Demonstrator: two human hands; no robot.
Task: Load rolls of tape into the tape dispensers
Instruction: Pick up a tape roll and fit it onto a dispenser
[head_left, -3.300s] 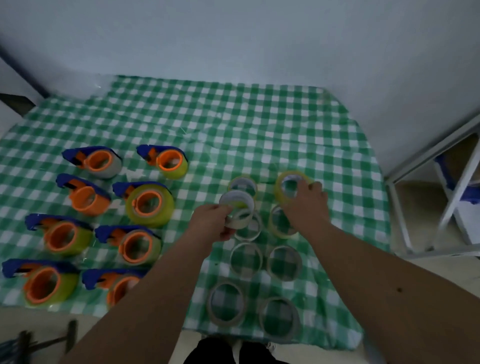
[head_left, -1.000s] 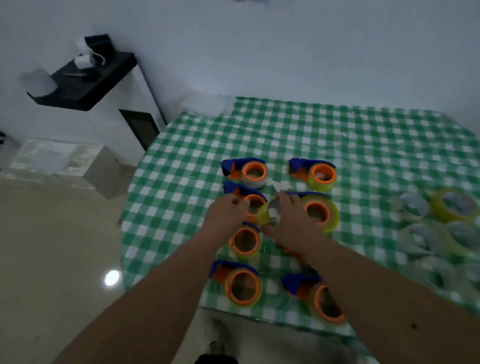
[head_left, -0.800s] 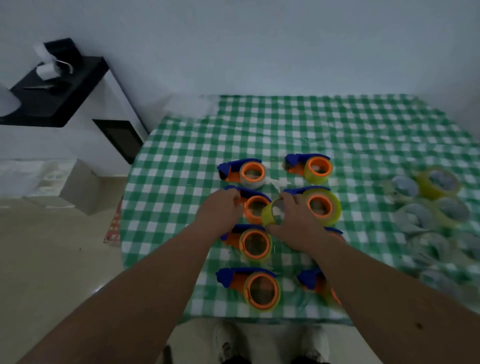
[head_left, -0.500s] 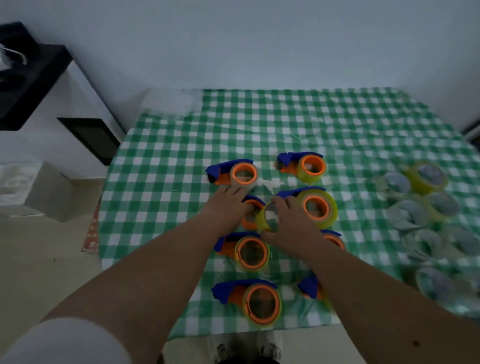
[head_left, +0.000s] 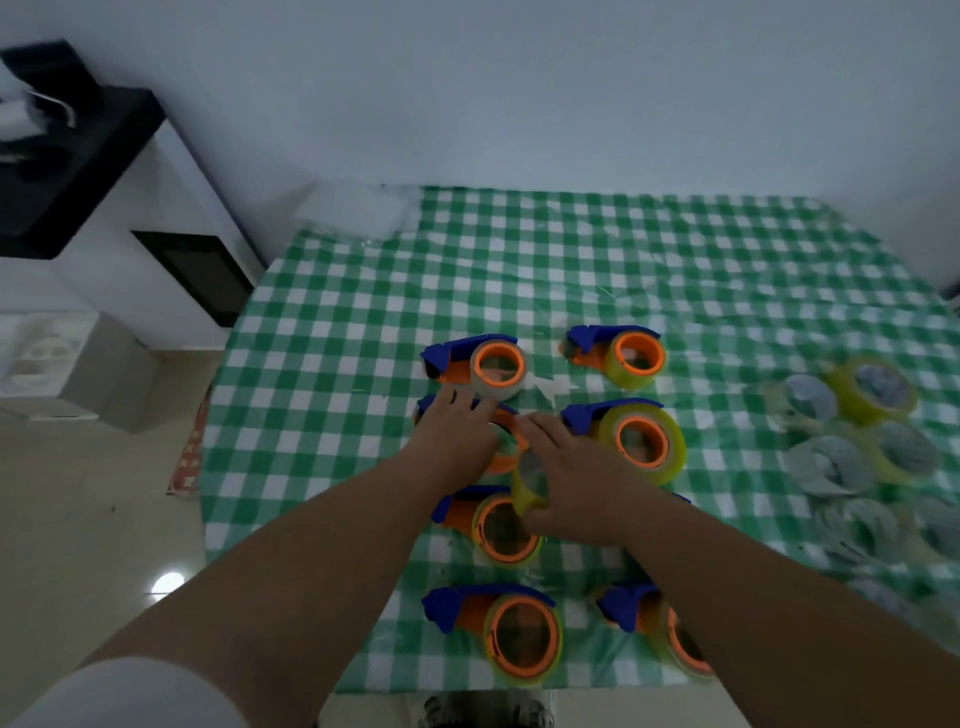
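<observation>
Hands are close together over the second dispenser (head_left: 501, 441) in the left column, almost touching each other. My left hand (head_left: 457, 436) lies on top of this dispenser with the fingers bent over it; I think it holds it steady so it does not slide on the checked cloth (head_left: 363, 338). My right hand (head_left: 576, 483) grips a yellow roll of tape (head_left: 527, 483), turned on its edge just beside the orange hub, probably so that the hole can go over the hub from the side. The other dispensers, like the far left one (head_left: 480, 361), already carry tape, as far as I can judge. Spare rolls (head_left: 841, 415) wait at the right, well apart from my hands.

Most of the gripped dispenser is hidden under my left hand, so I cannot tell if its hub is empty. My right fingers cover part of the roll. The dispenser at the near right (head_left: 660, 634) is partly behind my forearm, and the spare rolls are blurred.
</observation>
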